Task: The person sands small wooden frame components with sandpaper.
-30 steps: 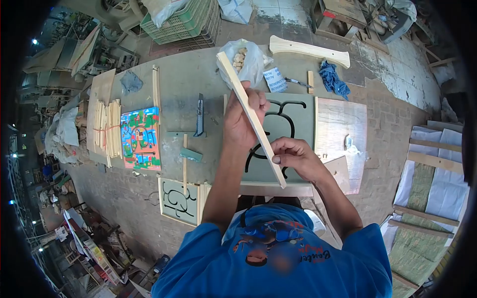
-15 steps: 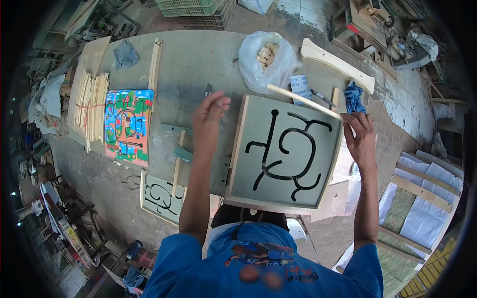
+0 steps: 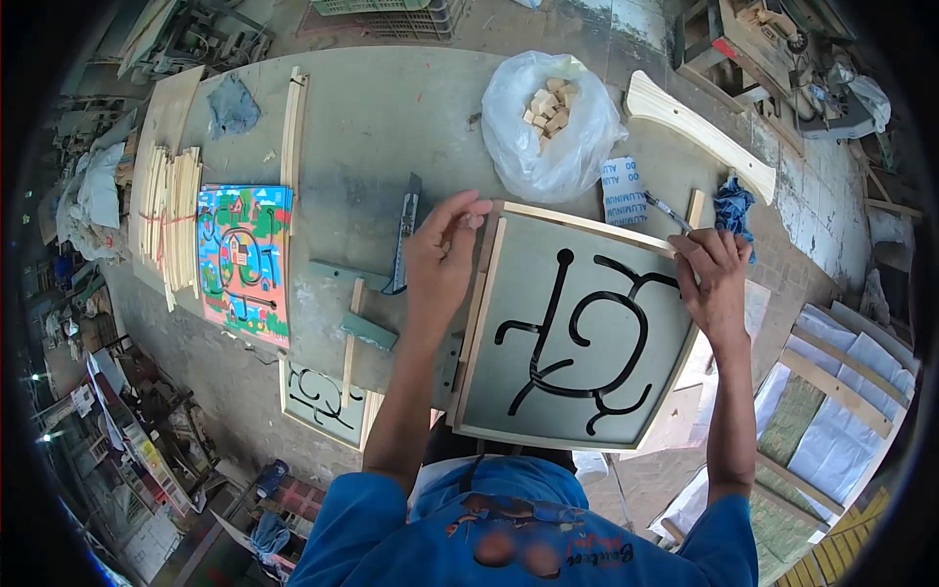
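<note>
We've got a clear change here: the pale wooden strip (image 3: 587, 226), held up slantwise in both hands a second ago and then only at its right end, now lies along the top edge of the grooved grey panel (image 3: 611, 338), right of centre in the frame. Our left hand (image 3: 440, 249), free and apart from it half a second back, is now at the strip's left end, fingers curled in; we can't tell whether they pinch it or just touch. Our right hand (image 3: 716, 279) has thumb and bent fingers gripping the other end, by the panel's upper right corner. For the work, we judge that means the strip has gone from being handled in the air to being lined up on the panel, an end at each hand. Whether it sits flush or is fixed, we can't tell. Plastic bag (image 3: 504, 157) of wooden blocks (image 3: 550, 112) sits just above, upper centre; utility knife (image 3: 406, 230) lies left of the left hand.
</note>
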{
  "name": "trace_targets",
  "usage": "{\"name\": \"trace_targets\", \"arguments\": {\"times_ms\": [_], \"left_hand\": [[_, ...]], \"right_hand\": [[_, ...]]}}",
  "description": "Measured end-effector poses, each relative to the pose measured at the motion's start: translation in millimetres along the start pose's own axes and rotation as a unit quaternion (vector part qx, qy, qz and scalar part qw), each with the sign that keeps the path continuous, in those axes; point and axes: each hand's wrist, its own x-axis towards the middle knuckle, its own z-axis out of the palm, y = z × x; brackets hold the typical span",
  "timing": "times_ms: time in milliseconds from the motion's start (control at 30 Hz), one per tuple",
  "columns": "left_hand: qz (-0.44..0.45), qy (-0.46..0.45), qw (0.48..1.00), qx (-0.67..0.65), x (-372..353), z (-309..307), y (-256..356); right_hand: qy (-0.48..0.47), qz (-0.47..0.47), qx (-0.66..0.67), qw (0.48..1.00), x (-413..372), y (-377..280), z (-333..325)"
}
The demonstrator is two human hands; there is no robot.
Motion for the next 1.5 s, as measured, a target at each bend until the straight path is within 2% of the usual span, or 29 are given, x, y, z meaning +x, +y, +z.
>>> {"name": "trace_targets", "arguments": {"times_ms": [267,1100,1200,1267,1500], "left_hand": [[0.087,0.019,0.994,0.061,-4,9,-12],[0.065,0.026,0.995,0.07,-8,13,-8],[0.076,0.021,0.993,0.084,-7,13,-6],[0.117,0.022,0.985,0.127,-5,14,-2],[0.124,0.017,0.982,0.144,-1,17,-3]], "right_hand": [[-0.021,0.004,0.003,1.0,-2,-1,-1],[-0.019,-0.016,-0.021,0.999,-9,0,7],[-0.02,-0.014,-0.026,0.999,-11,-1,9],[-0.016,-0.006,-0.031,0.999,-13,-4,11],[0.01,0.032,-0.029,0.999,-24,-10,22]]}}
